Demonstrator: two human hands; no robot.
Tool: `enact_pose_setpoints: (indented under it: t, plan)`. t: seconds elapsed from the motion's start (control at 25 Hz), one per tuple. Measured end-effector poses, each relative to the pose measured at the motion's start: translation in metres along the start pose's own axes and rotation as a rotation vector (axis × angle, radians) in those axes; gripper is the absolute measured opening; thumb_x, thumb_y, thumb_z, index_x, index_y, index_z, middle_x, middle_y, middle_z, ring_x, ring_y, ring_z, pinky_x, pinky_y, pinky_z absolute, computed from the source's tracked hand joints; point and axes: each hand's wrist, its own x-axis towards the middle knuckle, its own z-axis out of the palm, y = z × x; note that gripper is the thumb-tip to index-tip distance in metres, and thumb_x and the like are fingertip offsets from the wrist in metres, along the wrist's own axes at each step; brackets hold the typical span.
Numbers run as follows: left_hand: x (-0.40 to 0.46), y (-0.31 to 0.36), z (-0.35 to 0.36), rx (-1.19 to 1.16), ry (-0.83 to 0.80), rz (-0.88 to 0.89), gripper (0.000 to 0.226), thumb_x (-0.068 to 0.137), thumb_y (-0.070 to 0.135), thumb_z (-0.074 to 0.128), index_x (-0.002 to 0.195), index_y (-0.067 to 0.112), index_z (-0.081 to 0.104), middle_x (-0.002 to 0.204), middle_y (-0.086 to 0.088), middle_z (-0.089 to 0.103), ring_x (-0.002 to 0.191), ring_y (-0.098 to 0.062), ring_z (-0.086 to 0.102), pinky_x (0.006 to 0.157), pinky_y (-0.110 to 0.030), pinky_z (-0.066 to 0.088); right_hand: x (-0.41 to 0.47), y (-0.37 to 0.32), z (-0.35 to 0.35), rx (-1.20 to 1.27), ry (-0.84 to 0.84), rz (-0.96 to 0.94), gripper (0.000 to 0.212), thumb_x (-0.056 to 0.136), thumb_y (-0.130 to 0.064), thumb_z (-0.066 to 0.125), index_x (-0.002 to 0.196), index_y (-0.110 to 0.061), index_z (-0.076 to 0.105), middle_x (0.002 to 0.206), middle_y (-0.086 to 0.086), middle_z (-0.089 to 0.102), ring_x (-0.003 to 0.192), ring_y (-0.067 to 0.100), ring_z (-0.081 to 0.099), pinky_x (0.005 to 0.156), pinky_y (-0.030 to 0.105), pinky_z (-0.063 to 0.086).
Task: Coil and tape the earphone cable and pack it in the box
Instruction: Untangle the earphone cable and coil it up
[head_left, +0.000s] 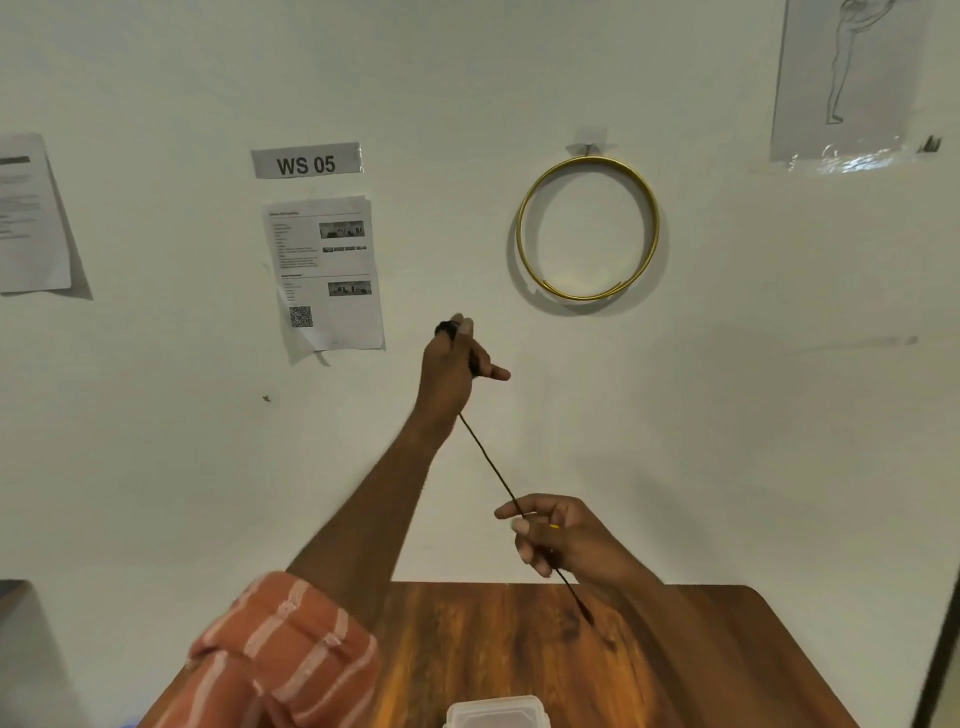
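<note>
My left hand (454, 366) is raised in front of the wall, with the black earphone cable (491, 465) wound around its fingers and pinched at the top. From there the cable runs taut, down and to the right, into my right hand (558, 532). That hand pinches it lower down, above the table's far edge. A short tail of cable hangs past the right hand over the wood. The clear plastic box (496, 713) sits at the bottom edge of the view, only its top showing.
A wooden table (675, 670) stands against a white wall. On the wall hang a gold hoop (588, 227), a "WS 05" label (306, 160) and printed sheets (324, 270). My orange striped sleeve (280, 649) fills the lower left.
</note>
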Motion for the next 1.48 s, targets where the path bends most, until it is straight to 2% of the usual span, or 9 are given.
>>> enact_pose_setpoints:
  t: [0.12, 0.2, 0.36, 0.56, 0.8, 1.0, 1.2, 1.32, 1.48]
  plan:
    - [0.013, -0.016, -0.027, 0.420, 0.002, 0.027, 0.039, 0.106, 0.023, 0.037, 0.092, -0.010, 0.053, 0.056, -0.020, 0.056, 0.066, 0.006, 0.070, 0.084, -0.010, 0.046, -0.020, -0.011, -0.009, -0.026, -0.023, 0.021, 0.021, 0.096, -0.018, 0.059, 0.112, -0.012, 0.071, 0.069, 0.012, 0.064, 0.035, 0.009, 0.033, 0.040, 0.019, 0.028]
    - [0.011, -0.035, -0.045, 0.676, -0.082, 0.035, 0.043, 0.105, 0.026, 0.039, 0.092, -0.012, 0.054, 0.058, -0.023, 0.063, 0.078, 0.022, 0.061, 0.100, -0.027, 0.044, -0.028, -0.026, -0.020, -0.145, 0.003, 0.059, 0.017, 0.093, -0.015, 0.063, 0.107, -0.011, 0.072, 0.069, 0.011, 0.066, 0.037, 0.010, 0.032, 0.039, 0.019, 0.027]
    - [-0.021, -0.057, -0.052, 0.891, -0.387, -0.078, 0.034, 0.102, 0.036, 0.045, 0.107, 0.005, 0.058, 0.055, 0.000, 0.057, 0.049, -0.017, 0.057, 0.066, -0.038, 0.056, -0.029, -0.062, -0.035, -0.251, 0.096, -0.024, 0.014, 0.093, -0.018, 0.062, 0.092, -0.009, 0.073, 0.068, 0.009, 0.062, 0.042, 0.011, 0.033, 0.042, 0.021, 0.024]
    - [-0.087, -0.054, -0.022, 0.133, -0.612, -0.437, 0.061, 0.105, 0.046, 0.024, 0.124, 0.003, 0.062, 0.051, -0.003, 0.035, 0.041, -0.011, 0.028, 0.045, -0.025, 0.035, 0.006, -0.086, -0.055, -0.165, 0.295, -0.190, 0.018, 0.097, -0.017, 0.056, 0.095, -0.007, 0.071, 0.069, 0.005, 0.056, 0.044, 0.011, 0.032, 0.044, 0.022, 0.023]
    - [-0.125, -0.043, 0.021, -0.493, -0.581, -0.393, 0.065, 0.102, 0.046, 0.023, 0.131, -0.002, 0.057, 0.042, 0.006, 0.034, 0.032, -0.004, 0.026, 0.039, -0.020, 0.036, 0.043, -0.042, -0.046, -0.102, 0.358, -0.119, 0.023, 0.095, -0.013, 0.056, 0.082, -0.017, 0.074, 0.073, 0.008, 0.058, 0.044, 0.013, 0.036, 0.046, 0.025, 0.026]
    - [-0.078, -0.035, 0.020, -0.349, -0.169, -0.151, 0.050, 0.105, 0.036, 0.033, 0.139, 0.003, 0.046, 0.048, 0.004, 0.048, 0.042, -0.015, 0.055, 0.070, -0.030, 0.055, 0.012, 0.010, 0.000, -0.095, 0.137, -0.003, 0.012, 0.090, -0.024, 0.067, 0.098, -0.017, 0.073, 0.071, 0.005, 0.061, 0.047, 0.013, 0.044, 0.046, 0.026, 0.038]
    - [-0.043, -0.056, -0.013, 0.389, -0.178, -0.016, 0.039, 0.104, 0.028, 0.043, 0.080, 0.005, 0.065, 0.059, -0.015, 0.069, 0.118, -0.007, 0.063, 0.110, -0.048, 0.041, -0.018, 0.003, 0.005, -0.248, -0.018, 0.042, 0.022, 0.098, -0.019, 0.055, 0.109, -0.009, 0.071, 0.057, -0.009, 0.053, 0.049, 0.004, 0.045, 0.051, 0.017, 0.039]
    - [-0.060, -0.069, -0.022, 0.656, -0.364, -0.095, 0.041, 0.104, 0.032, 0.043, 0.106, -0.006, 0.058, 0.057, -0.012, 0.065, 0.069, -0.004, 0.069, 0.085, -0.050, 0.055, -0.024, -0.034, -0.014, -0.452, 0.025, -0.011, 0.026, 0.100, -0.022, 0.052, 0.100, -0.009, 0.074, 0.050, -0.017, 0.051, 0.047, -0.001, 0.042, 0.048, 0.012, 0.034]
    - [-0.102, -0.075, -0.010, 0.251, -0.604, -0.409, 0.058, 0.103, 0.051, 0.026, 0.129, 0.011, 0.060, 0.052, -0.001, 0.042, 0.042, -0.012, 0.036, 0.047, -0.026, 0.040, -0.011, -0.073, -0.040, -0.557, 0.143, -0.203, 0.026, 0.098, -0.019, 0.055, 0.091, -0.004, 0.075, 0.050, -0.017, 0.052, 0.048, 0.000, 0.041, 0.050, 0.012, 0.033]
